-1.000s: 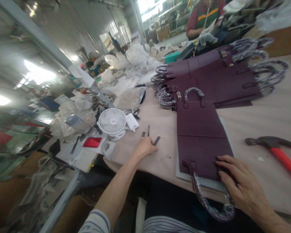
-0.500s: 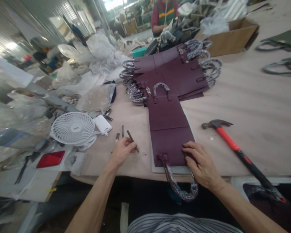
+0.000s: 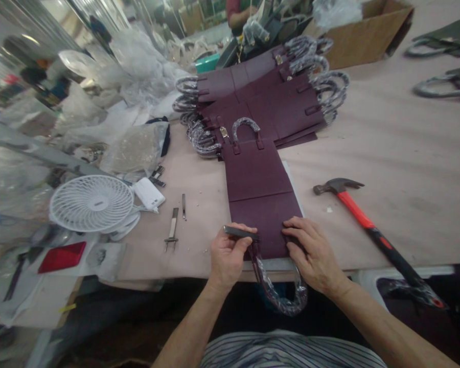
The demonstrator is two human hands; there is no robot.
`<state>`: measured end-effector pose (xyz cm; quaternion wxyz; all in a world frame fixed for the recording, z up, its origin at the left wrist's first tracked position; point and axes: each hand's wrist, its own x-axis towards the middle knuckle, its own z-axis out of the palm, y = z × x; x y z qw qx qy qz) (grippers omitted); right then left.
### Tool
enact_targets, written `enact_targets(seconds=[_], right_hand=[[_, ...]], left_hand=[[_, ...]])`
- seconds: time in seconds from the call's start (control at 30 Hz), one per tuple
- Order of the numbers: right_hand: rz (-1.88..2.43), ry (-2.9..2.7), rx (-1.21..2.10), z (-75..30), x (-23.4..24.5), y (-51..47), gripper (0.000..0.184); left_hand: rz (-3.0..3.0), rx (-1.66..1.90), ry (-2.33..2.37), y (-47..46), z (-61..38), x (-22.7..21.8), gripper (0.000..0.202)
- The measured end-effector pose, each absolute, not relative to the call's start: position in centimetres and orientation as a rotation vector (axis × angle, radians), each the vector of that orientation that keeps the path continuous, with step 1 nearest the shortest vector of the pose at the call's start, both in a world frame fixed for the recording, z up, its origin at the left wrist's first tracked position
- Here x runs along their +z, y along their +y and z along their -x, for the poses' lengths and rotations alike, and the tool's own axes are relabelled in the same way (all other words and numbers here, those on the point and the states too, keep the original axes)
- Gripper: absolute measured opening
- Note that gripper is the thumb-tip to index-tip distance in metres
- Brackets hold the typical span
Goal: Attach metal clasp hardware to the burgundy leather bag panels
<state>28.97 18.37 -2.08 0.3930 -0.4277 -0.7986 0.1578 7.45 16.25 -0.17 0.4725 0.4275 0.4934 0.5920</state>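
Note:
A flat dark purple leather bag panel (image 3: pixel 258 189) lies on a grey mat at the table's near edge, its plastic-wrapped handle (image 3: pixel 279 296) hanging over the edge. My left hand (image 3: pixel 228 255) is closed on a thin dark metal punch tool (image 3: pixel 240 232), held level at the panel's near left corner. My right hand (image 3: pixel 312 253) lies on the panel's near right corner, fingers spread and pressing it flat. Two more metal tools (image 3: pixel 172 227) rest on the table to the left.
A red-handled hammer (image 3: pixel 362 217) lies right of the panel. A stack of purple bag panels (image 3: pixel 276 97) sits behind it. At left are a white fan (image 3: pixel 92 203), a white power bank (image 3: pixel 148 194), plastic bags (image 3: pixel 132 148) and a red item (image 3: pixel 61 257). A cardboard box (image 3: pixel 368 30) and another person are at the far side.
My left hand picked up a metal tool from the table at left and carried it right to the panel's near corner. My right hand stayed on the panel. The view swung right.

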Motion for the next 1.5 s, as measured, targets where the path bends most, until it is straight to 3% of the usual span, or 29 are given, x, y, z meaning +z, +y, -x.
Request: enact_targets(seconds=[1.5], right_hand=[[1.109,-1.973,0.431,-28.8,-1.8,18.3,0.021]], left_hand=[[-1.756,1.348,1.316,15.9,-8.6,-0.8,0.010]])
